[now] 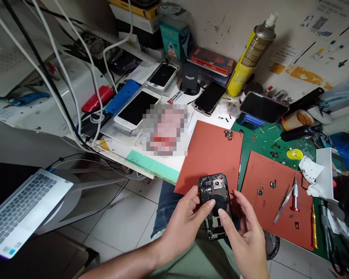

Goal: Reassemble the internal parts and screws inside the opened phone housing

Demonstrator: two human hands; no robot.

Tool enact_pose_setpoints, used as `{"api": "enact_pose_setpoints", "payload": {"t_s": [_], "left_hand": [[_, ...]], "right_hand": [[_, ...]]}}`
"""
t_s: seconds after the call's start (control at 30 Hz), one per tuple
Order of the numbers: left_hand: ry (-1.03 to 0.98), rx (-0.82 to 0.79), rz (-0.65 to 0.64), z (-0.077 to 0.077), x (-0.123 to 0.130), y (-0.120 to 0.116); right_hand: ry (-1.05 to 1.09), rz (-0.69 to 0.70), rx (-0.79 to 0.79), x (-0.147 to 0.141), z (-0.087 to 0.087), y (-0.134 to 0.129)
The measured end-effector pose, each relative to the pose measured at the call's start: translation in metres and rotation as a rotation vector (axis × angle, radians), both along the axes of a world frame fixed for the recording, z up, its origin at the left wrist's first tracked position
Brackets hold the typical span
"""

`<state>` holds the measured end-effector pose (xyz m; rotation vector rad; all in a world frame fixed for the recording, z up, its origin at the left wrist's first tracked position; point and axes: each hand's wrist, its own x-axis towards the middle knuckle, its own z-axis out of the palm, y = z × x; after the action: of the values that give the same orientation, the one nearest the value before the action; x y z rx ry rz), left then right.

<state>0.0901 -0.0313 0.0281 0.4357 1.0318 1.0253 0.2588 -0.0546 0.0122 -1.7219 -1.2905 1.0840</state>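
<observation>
An opened phone housing (216, 224), its inner side with metal plates and a dark round pad facing up, is held over my lap. My left hand (186, 213) grips its left edge, the thumb lying on the inside. At the right edge is my right hand (246, 228), its thumb pressing on the inner face and its fingers partly hidden behind. Just beyond the housing lies a reddish-brown mat (212, 155) with a small metal part (228, 134) near its far corner. To the right, a second reddish-brown mat (261, 224) carries tweezers (283, 205), a screwdriver (295, 195) and several tiny parts.
Several phones lie at the back, among them a white one (138, 108) and a black one (209, 97). Another phone (264, 107) rests on a blue stand. A yellow spray can (250, 58) leans by the wall. White cables (61, 69) hang at left above a laptop (29, 209).
</observation>
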Motion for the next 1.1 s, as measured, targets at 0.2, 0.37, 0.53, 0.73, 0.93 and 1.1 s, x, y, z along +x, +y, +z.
{"api": "enact_pose_setpoints", "payload": {"t_s": [0.2,0.37,0.53,0.73,0.93,1.1], "left_hand": [[0.059,0.040,-0.103,0.000,0.002,-0.008],[0.088,0.019,-0.109,-0.004,0.002,-0.011],[0.136,0.025,-0.063,-0.010,0.003,-0.010],[0.069,-0.001,-0.054,-0.010,0.003,-0.007],[0.004,-0.025,-0.054,-0.009,0.001,-0.006],[0.028,-0.004,-0.051,-0.015,0.001,-0.009]], "right_hand": [[0.196,0.003,-0.156,-0.004,0.006,0.014],[-0.081,0.074,0.163,-0.002,0.003,-0.002],[-0.596,0.105,0.580,-0.006,0.001,-0.016],[-0.533,0.280,0.573,-0.013,0.003,-0.009],[-0.533,0.233,0.586,-0.018,0.006,-0.011],[-0.525,0.224,0.588,-0.020,0.006,-0.010]]}}
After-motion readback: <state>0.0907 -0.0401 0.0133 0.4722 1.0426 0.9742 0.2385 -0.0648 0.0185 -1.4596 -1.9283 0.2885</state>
